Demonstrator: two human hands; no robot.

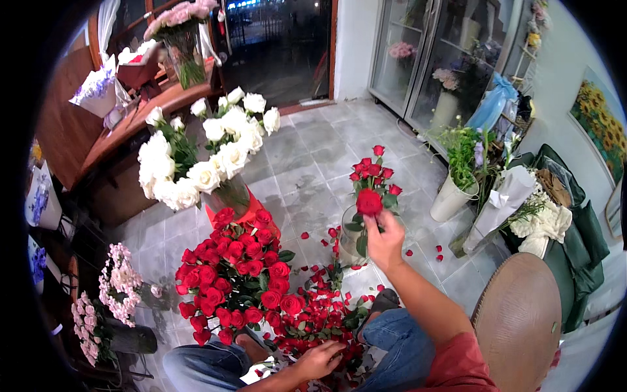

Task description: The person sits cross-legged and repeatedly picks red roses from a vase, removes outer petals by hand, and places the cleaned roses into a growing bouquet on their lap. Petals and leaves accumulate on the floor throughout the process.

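Note:
My right hand (388,239) reaches forward and pinches a red rose (370,202) just below its bloom. The rose is upright, in front of a clear glass vase (350,240). Several smaller red roses (371,169) show just behind the held bloom. My left hand (321,359) is low between my knees, fingers curled, above a heap of red petals and leaves (318,313). Whether anything is between its fingers is hidden. A large bunch of red roses (235,269) stands beside the heap, to the left.
White roses (210,152) fill a glass vase ahead on the left. Pink flowers (120,284) stand at far left. A round wooden stool top (519,318) is close on my right. Beyond it are a white bucket of greenery (453,198) and a green chair (578,250). Loose petals (439,257) dot the tiles.

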